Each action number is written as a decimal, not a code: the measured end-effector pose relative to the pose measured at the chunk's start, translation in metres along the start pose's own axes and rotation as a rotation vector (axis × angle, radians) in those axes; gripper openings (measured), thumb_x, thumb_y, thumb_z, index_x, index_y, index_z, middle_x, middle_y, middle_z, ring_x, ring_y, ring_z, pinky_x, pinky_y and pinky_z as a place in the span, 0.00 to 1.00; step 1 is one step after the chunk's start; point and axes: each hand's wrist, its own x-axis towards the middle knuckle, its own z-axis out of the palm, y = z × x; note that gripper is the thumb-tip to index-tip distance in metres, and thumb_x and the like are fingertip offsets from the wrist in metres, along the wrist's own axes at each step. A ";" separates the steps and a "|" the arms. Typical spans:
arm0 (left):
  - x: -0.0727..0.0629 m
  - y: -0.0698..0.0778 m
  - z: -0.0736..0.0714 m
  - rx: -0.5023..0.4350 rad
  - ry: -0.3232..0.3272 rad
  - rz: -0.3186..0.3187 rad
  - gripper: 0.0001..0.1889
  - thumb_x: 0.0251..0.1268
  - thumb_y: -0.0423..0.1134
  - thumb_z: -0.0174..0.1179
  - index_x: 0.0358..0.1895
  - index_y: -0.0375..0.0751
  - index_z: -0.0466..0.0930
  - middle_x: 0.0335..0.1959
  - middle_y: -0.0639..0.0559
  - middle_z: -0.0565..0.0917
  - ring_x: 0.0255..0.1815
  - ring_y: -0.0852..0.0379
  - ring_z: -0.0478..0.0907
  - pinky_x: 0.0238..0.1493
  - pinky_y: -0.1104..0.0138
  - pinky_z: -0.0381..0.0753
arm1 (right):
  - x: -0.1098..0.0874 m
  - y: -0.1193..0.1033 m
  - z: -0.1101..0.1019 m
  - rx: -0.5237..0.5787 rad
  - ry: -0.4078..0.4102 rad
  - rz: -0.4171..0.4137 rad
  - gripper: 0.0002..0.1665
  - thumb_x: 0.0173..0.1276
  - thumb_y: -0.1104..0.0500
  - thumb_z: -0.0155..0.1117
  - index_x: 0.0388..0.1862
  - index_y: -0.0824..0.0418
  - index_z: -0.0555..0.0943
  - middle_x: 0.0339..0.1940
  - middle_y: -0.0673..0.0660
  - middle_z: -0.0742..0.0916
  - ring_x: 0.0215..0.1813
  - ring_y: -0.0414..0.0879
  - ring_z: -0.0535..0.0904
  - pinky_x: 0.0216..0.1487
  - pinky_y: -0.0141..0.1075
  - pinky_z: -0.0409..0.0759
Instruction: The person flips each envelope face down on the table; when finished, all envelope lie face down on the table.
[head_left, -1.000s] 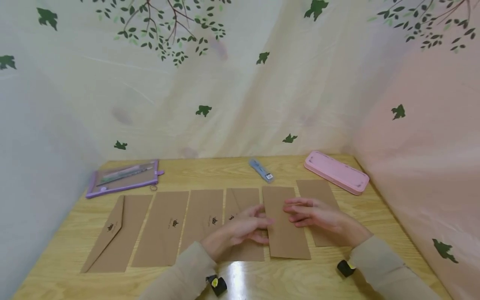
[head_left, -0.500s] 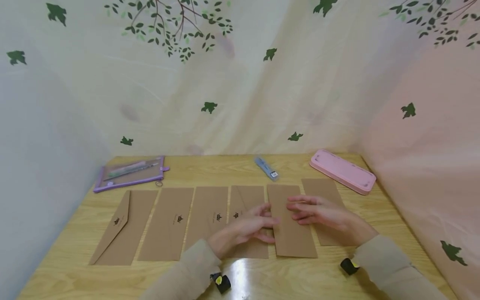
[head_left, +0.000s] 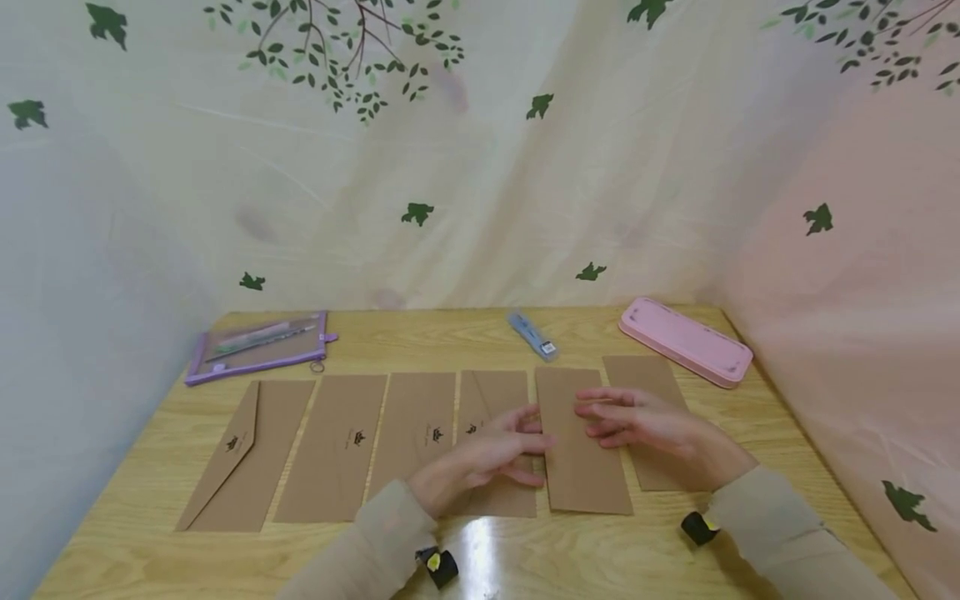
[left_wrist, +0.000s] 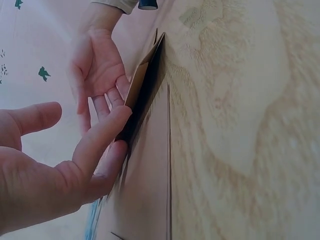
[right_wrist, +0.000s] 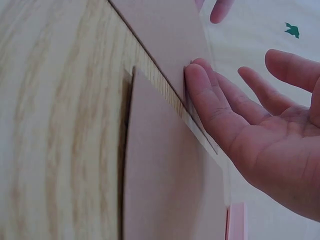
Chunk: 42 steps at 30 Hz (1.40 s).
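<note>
Brown envelope (head_left: 581,467), hands (head_left: 480,454) (head_left: 648,425) at its edges, fingers (right_wrist: 207,95) loosely extended, dark gap (left_wrist: 145,92) only in left-wrist view

Beige-sleeved forearms (head_left: 360,542) extend forward. The left hand (head_left: 491,454) points rightward, fingers (head_left: 528,442) spread and slightly bent; the right hand (head_left: 637,423) faces it, palm inward, its fingers loosely extended leftward.
</note>
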 end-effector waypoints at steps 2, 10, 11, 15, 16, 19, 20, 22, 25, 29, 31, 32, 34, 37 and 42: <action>0.000 0.000 0.001 0.001 0.000 0.000 0.42 0.71 0.31 0.62 0.80 0.31 0.47 0.73 0.30 0.63 0.65 0.33 0.72 0.45 0.45 0.87 | 0.000 -0.001 -0.001 -0.005 0.002 0.003 0.35 0.82 0.57 0.52 0.78 0.74 0.55 0.76 0.74 0.65 0.63 0.56 0.78 0.62 0.47 0.80; -0.007 -0.002 -0.002 0.044 0.041 -0.009 0.41 0.71 0.35 0.64 0.80 0.32 0.51 0.73 0.31 0.63 0.67 0.32 0.69 0.46 0.47 0.87 | 0.002 0.006 -0.001 0.008 0.037 0.021 0.35 0.81 0.56 0.54 0.77 0.73 0.58 0.75 0.72 0.69 0.60 0.54 0.79 0.60 0.45 0.82; -0.008 -0.002 -0.003 0.048 0.043 -0.008 0.40 0.71 0.35 0.63 0.79 0.32 0.51 0.74 0.31 0.63 0.68 0.32 0.69 0.46 0.47 0.87 | 0.002 0.006 -0.001 0.008 0.038 0.023 0.35 0.81 0.55 0.54 0.77 0.73 0.58 0.75 0.72 0.69 0.60 0.54 0.79 0.59 0.45 0.82; -0.007 -0.002 -0.006 0.040 0.031 -0.003 0.40 0.71 0.36 0.63 0.79 0.32 0.52 0.73 0.32 0.63 0.68 0.33 0.69 0.47 0.47 0.87 | 0.001 0.005 -0.002 0.008 0.042 0.025 0.35 0.81 0.55 0.54 0.77 0.73 0.58 0.75 0.72 0.68 0.60 0.55 0.79 0.60 0.45 0.82; -0.007 -0.002 -0.007 0.038 0.029 -0.003 0.40 0.71 0.36 0.63 0.79 0.32 0.52 0.73 0.32 0.63 0.68 0.33 0.69 0.47 0.47 0.87 | 0.001 0.005 -0.002 0.006 0.042 0.027 0.35 0.81 0.55 0.54 0.77 0.73 0.58 0.75 0.72 0.68 0.60 0.55 0.79 0.60 0.45 0.82; -0.007 -0.003 -0.008 0.029 0.025 -0.002 0.40 0.71 0.35 0.63 0.79 0.32 0.52 0.73 0.31 0.63 0.66 0.34 0.71 0.47 0.47 0.87 | 0.001 0.004 -0.002 0.003 0.040 0.030 0.35 0.81 0.55 0.54 0.77 0.73 0.58 0.76 0.71 0.68 0.61 0.55 0.79 0.60 0.45 0.82; -0.007 -0.003 -0.008 0.025 0.024 0.000 0.40 0.71 0.35 0.63 0.79 0.31 0.52 0.73 0.31 0.63 0.66 0.34 0.71 0.47 0.47 0.87 | 0.001 0.004 -0.002 0.002 0.040 0.030 0.36 0.81 0.55 0.55 0.77 0.73 0.58 0.76 0.71 0.68 0.61 0.55 0.79 0.60 0.45 0.82; -0.008 -0.003 -0.010 0.010 0.020 0.003 0.39 0.71 0.34 0.63 0.79 0.31 0.52 0.73 0.31 0.63 0.65 0.36 0.72 0.47 0.46 0.86 | 0.001 0.004 -0.001 0.004 0.039 0.027 0.36 0.81 0.55 0.55 0.77 0.73 0.58 0.75 0.72 0.68 0.61 0.55 0.79 0.60 0.46 0.81; -0.011 -0.001 -0.012 -0.014 0.012 0.009 0.39 0.70 0.33 0.63 0.79 0.32 0.53 0.73 0.31 0.63 0.63 0.35 0.74 0.49 0.46 0.86 | 0.000 0.002 0.001 0.018 0.029 0.024 0.36 0.82 0.55 0.54 0.78 0.74 0.57 0.76 0.73 0.67 0.64 0.58 0.77 0.63 0.47 0.79; -0.016 0.008 -0.018 -0.024 0.008 0.055 0.38 0.71 0.33 0.61 0.78 0.32 0.53 0.74 0.30 0.61 0.66 0.33 0.71 0.55 0.44 0.83 | -0.001 -0.007 0.005 0.044 0.032 0.032 0.38 0.81 0.54 0.55 0.79 0.72 0.56 0.76 0.71 0.67 0.69 0.60 0.73 0.70 0.48 0.73; -0.020 0.015 -0.022 -0.010 0.013 0.095 0.37 0.71 0.34 0.61 0.79 0.33 0.53 0.75 0.31 0.59 0.69 0.32 0.68 0.59 0.43 0.80 | 0.001 -0.014 0.007 0.033 0.036 0.004 0.38 0.81 0.54 0.55 0.79 0.72 0.55 0.76 0.71 0.68 0.71 0.61 0.71 0.71 0.48 0.71; -0.022 0.019 -0.024 -0.002 0.018 0.117 0.37 0.72 0.35 0.60 0.78 0.34 0.53 0.75 0.31 0.58 0.69 0.33 0.66 0.60 0.42 0.78 | 0.002 -0.018 0.009 0.030 0.039 -0.015 0.38 0.81 0.54 0.56 0.79 0.72 0.56 0.76 0.70 0.68 0.72 0.62 0.70 0.71 0.49 0.71; -0.026 0.026 -0.028 0.023 0.036 0.160 0.36 0.72 0.36 0.61 0.78 0.35 0.55 0.75 0.31 0.58 0.69 0.33 0.66 0.61 0.41 0.78 | 0.005 -0.025 0.013 0.015 0.029 -0.083 0.37 0.82 0.56 0.54 0.78 0.75 0.55 0.75 0.73 0.67 0.72 0.66 0.68 0.70 0.50 0.72; -0.031 0.035 -0.036 0.055 0.074 0.208 0.34 0.71 0.35 0.62 0.76 0.38 0.58 0.74 0.33 0.60 0.67 0.33 0.69 0.59 0.41 0.79 | 0.006 -0.030 0.022 0.002 0.028 -0.131 0.35 0.82 0.57 0.54 0.79 0.72 0.57 0.75 0.72 0.68 0.72 0.66 0.68 0.67 0.49 0.75; -0.040 0.045 -0.054 0.080 0.127 0.222 0.34 0.71 0.35 0.63 0.77 0.39 0.59 0.73 0.36 0.64 0.65 0.32 0.71 0.57 0.42 0.80 | 0.012 -0.027 0.043 0.054 0.010 -0.101 0.37 0.81 0.55 0.56 0.80 0.67 0.57 0.75 0.69 0.70 0.73 0.64 0.68 0.67 0.46 0.76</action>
